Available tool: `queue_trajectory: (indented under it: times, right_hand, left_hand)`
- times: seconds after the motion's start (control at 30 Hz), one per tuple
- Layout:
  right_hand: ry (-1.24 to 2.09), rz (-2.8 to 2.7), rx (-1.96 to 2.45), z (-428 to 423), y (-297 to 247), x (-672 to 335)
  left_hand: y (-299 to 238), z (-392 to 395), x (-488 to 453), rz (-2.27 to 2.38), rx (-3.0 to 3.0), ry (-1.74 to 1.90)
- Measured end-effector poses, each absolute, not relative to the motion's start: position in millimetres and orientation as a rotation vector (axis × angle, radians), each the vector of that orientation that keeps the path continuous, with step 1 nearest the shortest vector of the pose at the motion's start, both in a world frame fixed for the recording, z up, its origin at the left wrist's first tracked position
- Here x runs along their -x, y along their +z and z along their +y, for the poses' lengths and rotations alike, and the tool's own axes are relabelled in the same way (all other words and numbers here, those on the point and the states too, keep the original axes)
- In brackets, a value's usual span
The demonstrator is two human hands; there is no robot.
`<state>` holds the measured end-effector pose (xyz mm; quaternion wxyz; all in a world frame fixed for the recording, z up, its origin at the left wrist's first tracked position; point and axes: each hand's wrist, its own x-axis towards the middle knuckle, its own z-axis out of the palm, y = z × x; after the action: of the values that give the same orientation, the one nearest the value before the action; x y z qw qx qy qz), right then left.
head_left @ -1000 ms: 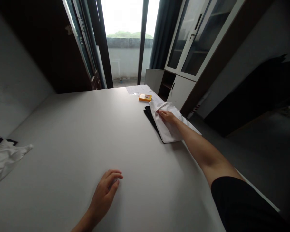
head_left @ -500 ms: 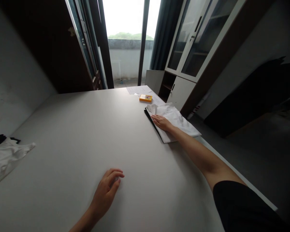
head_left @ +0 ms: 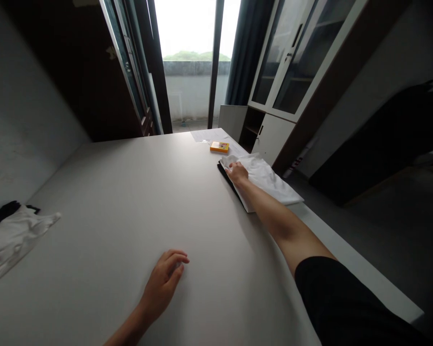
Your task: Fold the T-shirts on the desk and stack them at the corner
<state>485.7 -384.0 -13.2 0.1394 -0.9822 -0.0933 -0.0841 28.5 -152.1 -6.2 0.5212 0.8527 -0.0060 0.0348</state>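
Note:
My right hand point(head_left: 237, 172) reaches far across the white table point(head_left: 137, 202) and presses flat on the near-left corner of a folded white garment point(head_left: 269, 180). That garment lies on a folded black one point(head_left: 231, 184) at the table's right edge. The fingers lie stretched on the cloth and hold nothing. My left hand point(head_left: 165, 281) rests on the bare tabletop near the front, fingers loosely curled and apart, empty.
A small orange box point(head_left: 219, 146) and a sheet of paper point(head_left: 204, 135) lie at the far right corner. A crumpled white garment over a black one point(head_left: 10, 235) sits at the left edge. Glass-door cabinets stand to the right, a balcony door beyond.
My right hand slid from the middle of the white garment to its near-left corner and the cloth now lies flatter. The left hand stayed put.

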Motion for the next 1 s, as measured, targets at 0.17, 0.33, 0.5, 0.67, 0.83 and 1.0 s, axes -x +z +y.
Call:
queue_trajectory:
  times: [0.17,0.33,0.5,0.67,0.83,1.0]
  right_hand:
    - [-0.284,-0.226,2.862,-371,-14,-500]
    - [-0.388,-0.281,2.736,-369,-21,-501]
    - [-0.315,-0.425,2.616,-374,-28,-503]
    - [-0.218,-0.562,2.572,-389,-30,-513]
    - [-0.127,-0.584,2.782,-406,-33,-521]
    - [-0.206,-0.488,2.851,-435,-23,-513]
  left_hand:
    - [-3,-155,-31,-0.014,-2.039,0.073]
    - [0,-155,-32,-0.008,-2.041,0.067]
    - [1,-154,-32,-0.010,-2.049,0.054]
    - [2,-154,-33,-0.006,-2.063,0.050]
    - [2,-154,-33,-0.006,-2.072,0.042]
    - [-2,-153,-32,0.001,-2.073,0.025]
